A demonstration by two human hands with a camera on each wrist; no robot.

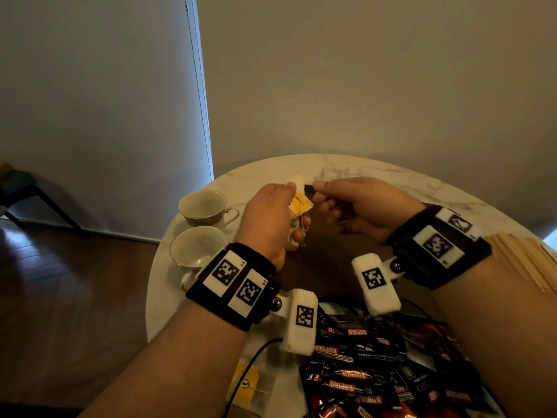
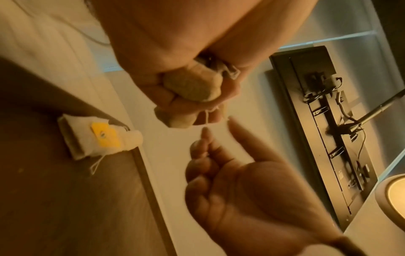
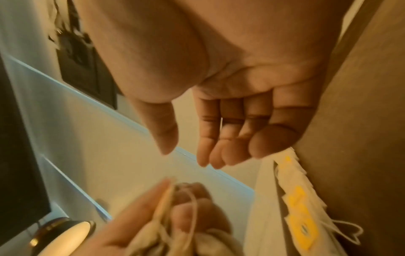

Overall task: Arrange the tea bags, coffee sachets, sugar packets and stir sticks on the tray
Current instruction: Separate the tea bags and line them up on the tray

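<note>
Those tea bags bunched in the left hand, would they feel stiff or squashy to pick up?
Probably squashy: the tea bags bulge and crumple inside the left hand. Likely very light, since a loose grip holds several. Their thin strings dangle and loop, so they may tangle or snag.

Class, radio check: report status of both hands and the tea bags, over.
Left hand grips bunched tea bags. Right hand open, empty, close beside. Some yellow-tagged tea bags already on tray. Nothing blocking.

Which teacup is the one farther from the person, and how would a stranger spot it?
Start at the round marble table and look to its left edge, where two pale teacups sit. The farther teacup is beyond the nearer teacup, and only its thin handle shows clearly, pointing right.
</note>
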